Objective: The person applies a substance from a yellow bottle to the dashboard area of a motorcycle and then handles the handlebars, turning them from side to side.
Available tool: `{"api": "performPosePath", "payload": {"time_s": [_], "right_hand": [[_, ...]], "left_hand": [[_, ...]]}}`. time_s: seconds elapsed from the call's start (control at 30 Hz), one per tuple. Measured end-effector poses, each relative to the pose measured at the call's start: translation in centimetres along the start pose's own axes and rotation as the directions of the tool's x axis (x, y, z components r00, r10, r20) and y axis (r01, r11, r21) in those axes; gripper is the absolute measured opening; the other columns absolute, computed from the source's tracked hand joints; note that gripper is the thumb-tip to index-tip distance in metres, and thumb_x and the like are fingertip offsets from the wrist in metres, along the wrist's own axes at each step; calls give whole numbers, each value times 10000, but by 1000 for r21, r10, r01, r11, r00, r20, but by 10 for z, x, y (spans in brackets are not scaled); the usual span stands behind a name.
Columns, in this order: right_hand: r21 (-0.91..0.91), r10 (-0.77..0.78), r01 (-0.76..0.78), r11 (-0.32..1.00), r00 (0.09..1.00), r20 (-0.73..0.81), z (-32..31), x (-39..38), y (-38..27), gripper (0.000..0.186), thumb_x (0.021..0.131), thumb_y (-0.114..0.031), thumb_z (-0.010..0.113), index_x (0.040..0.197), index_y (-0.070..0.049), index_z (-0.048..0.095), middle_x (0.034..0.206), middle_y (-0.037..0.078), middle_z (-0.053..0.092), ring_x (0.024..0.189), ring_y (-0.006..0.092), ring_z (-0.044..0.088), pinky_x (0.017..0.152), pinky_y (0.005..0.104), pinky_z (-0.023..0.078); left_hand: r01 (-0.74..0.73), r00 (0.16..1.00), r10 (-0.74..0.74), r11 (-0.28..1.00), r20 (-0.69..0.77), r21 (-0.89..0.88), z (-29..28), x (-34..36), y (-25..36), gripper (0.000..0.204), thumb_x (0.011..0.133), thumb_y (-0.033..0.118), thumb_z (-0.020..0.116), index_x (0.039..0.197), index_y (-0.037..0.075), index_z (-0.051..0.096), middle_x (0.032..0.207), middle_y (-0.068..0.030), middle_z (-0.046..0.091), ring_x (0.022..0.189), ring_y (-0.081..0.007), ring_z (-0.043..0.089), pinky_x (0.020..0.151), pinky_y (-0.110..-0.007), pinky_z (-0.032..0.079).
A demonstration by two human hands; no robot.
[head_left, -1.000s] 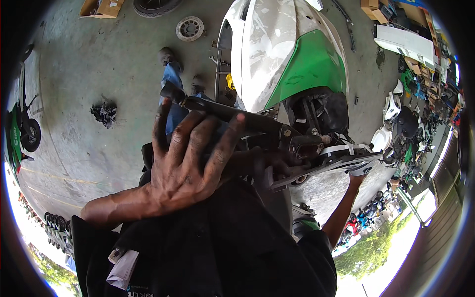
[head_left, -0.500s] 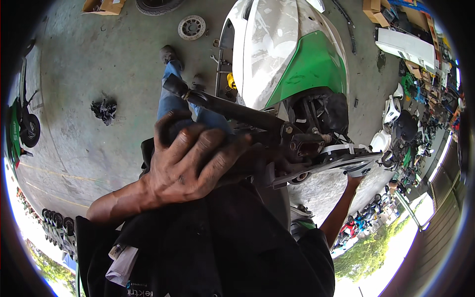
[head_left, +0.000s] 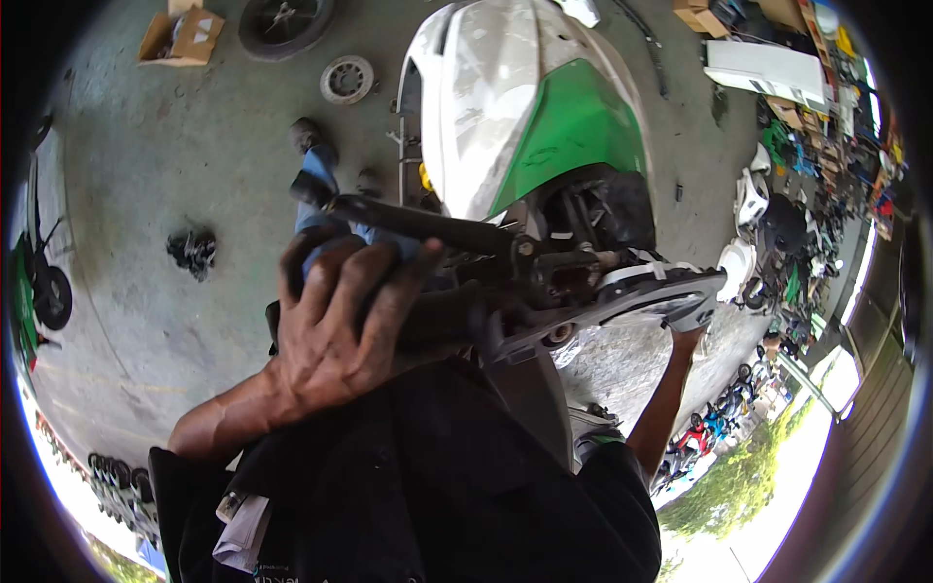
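A scooter with a white and green front body stands just ahead of me, its dark handlebar assembly stripped of covers. My left hand lies over the left part of that assembly, below the black bar end, with fingers curled around it. My right forearm reaches up under a grey plastic panel on the right end of the bar. The right hand itself is hidden behind that panel. My dark shirt fills the lower middle.
On the concrete floor lie a cardboard box, a loose wheel, a round metal disc and a small black part. My blue-jeaned leg shows beside the scooter. White body panels and cluttered parts line the right.
My left hand has slid a little lower on the handlebar assembly and its spread fingers have curled in. The right arm stays under the grey panel.
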State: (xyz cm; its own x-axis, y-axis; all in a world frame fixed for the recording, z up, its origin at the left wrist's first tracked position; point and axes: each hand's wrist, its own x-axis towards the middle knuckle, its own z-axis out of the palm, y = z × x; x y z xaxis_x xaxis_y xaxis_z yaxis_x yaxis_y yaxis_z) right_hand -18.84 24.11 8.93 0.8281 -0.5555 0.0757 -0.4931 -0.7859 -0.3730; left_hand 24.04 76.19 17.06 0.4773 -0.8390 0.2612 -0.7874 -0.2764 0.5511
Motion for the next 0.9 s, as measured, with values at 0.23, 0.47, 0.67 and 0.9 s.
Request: {"api": "performPosePath", "payload": {"time_s": [0.23, 0.47, 0.67, 0.9], "right_hand": [[-160, 22, -61, 985, 972, -235, 43, 4, -15, 587, 597, -169, 791, 1108, -16, 545, 1099, 180, 592, 1051, 350, 544, 898, 435, 446], [-359, 108, -188, 914, 967, -231, -1, 18, -90, 320, 630, -232, 698, 888, -48, 656, 951, 148, 647, 949, 343, 599, 844, 427, 456], [-327, 22, -129, 936, 949, -314, 0, 23, -97, 277, 635, -222, 675, 841, -40, 640, 879, 139, 635, 894, 339, 597, 821, 419, 451], [-305, 132, -213, 928, 955, -264, -4, 26, -97, 290, 647, -217, 658, 873, -36, 650, 874, 133, 637, 897, 335, 599, 811, 422, 451]], "left_hand": [[275, 935, -294, 954, 199, 116, -2, -3, 8, 689, 609, 511, 779, 947, -33, 526, 889, -202, 516, 839, -402, 518, 729, -495, 430], [-64, 995, 80, 968, -56, 243, 12, -14, 4, 681, 670, 568, 715, 919, -36, 521, 860, -204, 490, 811, -405, 494, 724, -512, 408], [-2, 994, 32, 963, -105, 271, 5, -1, 12, 681, 678, 552, 715, 956, -33, 506, 898, -202, 488, 846, -396, 488, 753, -508, 398], [-3, 989, 45, 957, -138, 290, 8, -4, 10, 683, 687, 534, 716, 999, -30, 488, 942, -198, 486, 887, -386, 480, 787, -504, 387]]}}
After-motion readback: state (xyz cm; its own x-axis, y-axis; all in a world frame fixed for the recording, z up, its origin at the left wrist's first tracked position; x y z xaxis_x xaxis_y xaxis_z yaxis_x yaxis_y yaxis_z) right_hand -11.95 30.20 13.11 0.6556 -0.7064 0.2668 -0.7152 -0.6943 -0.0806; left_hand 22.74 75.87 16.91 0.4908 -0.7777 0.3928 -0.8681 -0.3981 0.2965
